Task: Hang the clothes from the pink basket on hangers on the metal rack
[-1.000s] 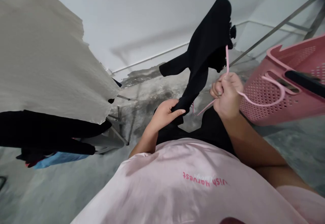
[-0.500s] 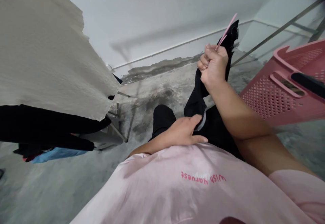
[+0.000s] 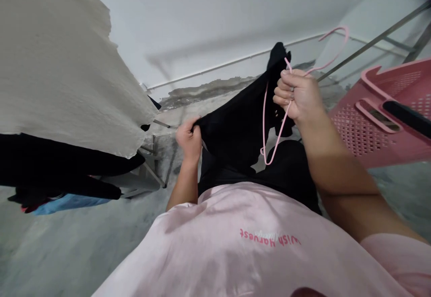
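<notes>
A black garment (image 3: 235,121) is stretched between my two hands above my lap. My left hand (image 3: 190,139) is closed on its left edge, fingers wrapped round the cloth. At the right, my right hand (image 3: 299,95) grips a thin pink hanger (image 3: 278,142) in a fist. The hanger's hook points up and to the right, and its frame hangs down in front of the garment. Part of the garment bunches behind my right hand; whether those fingers also hold cloth is hidden.
A pink perforated basket (image 3: 367,130) with a dark handle stands at the right, beside a metal rail (image 3: 380,38). Pale cloth (image 3: 67,63) and black clothing (image 3: 60,162) hang at the left, over a grey metal stand (image 3: 153,171). Blue cloth (image 3: 70,203) lies lower left.
My left hand has moved left and forward from my lap and now grips the garment's edge. The garment is spread wider. My right hand has shifted slightly right and down, and the hanger has turned into fuller view.
</notes>
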Available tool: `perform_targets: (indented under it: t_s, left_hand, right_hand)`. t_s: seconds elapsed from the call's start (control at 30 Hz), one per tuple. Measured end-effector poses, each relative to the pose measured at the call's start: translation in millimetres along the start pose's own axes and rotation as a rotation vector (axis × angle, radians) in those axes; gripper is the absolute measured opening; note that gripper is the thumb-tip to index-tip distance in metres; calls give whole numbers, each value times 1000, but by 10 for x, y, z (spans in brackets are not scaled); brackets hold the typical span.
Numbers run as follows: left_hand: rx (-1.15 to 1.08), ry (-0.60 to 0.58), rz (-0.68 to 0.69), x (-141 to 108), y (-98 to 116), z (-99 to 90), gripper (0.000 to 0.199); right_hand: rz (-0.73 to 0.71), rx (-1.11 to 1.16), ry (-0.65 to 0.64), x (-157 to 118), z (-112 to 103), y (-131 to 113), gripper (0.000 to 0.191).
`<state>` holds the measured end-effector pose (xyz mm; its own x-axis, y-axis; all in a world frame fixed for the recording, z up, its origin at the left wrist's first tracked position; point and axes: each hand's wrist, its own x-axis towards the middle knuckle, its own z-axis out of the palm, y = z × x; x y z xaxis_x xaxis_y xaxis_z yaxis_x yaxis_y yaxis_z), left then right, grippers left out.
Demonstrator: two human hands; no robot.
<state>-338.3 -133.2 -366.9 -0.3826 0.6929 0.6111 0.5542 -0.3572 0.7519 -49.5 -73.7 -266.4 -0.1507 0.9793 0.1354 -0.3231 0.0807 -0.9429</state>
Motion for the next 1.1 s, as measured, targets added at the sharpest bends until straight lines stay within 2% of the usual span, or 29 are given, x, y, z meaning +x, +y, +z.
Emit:
perform_targets:
  t_s: [0.07, 0.13, 0.17, 0.27, 0.33, 0.37, 0.43, 0.5, 0.57, 0.67, 0.73, 0.77, 0.83, 0.97, 1.03, 1.1]
  left_hand:
    - [70, 64, 46, 34, -2, -54, 35]
    - [144, 26, 94, -5, 51, -68, 35]
    - [180, -33, 123, -46, 93, -59, 34]
    - [247, -343, 217, -219, 253, 12, 33]
    - [208, -553, 214, -346, 369, 69, 29]
    - [154, -636, 166, -407, 426, 92, 26]
    - [-44, -742, -28, -522, 539, 123, 31]
    - [-312, -835, -235, -626, 651, 134, 45]
    - [-572, -989, -315, -717, 754, 146, 62]
    - [-759, -1372, -231, -828, 830, 202, 78]
    - [-666, -1590, -139, -881, 785, 267, 74]
    - [-566, -1647, -101, -899, 733, 300, 71]
    - [-369, -1642, -55, -918, 589, 353, 70]
    - [-258, -1378, -145, -877, 329, 348, 57]
    - [-233, -1139, -185, -827, 286, 285, 41]
    - [-117, -813, -98, -765, 303, 201, 34]
  right_hand:
    - [-10, -8, -21, 0, -45, 19, 52]
    - [-30, 6, -15, 21, -87, 35, 54]
    - [-40, 10, -6, 37, -106, 39, 55]
    - [-64, -3, 65, 93, -124, 34, 57]
    - [-72, -4, 147, 118, -73, 29, 59]
    - [-77, 0, 192, 122, -23, 31, 60]
    - [-87, 0, 275, 114, 120, 47, 60]
    - [-105, -33, 321, 87, 292, 73, 56]
    - [-141, -70, 332, 54, 452, 88, 54]
    - [-204, -124, 348, 16, 594, 46, 52]
    - [-206, -177, 382, 14, 605, -19, 52]
    - [-204, -178, 387, 22, 587, -53, 53]
    - [-246, -65, 413, 51, 516, -107, 59]
    - [-370, 252, 430, 120, 300, -144, 67]
    - [-392, 329, 405, 135, 205, -153, 64]
    - [-406, 422, 415, 134, 146, -170, 62]
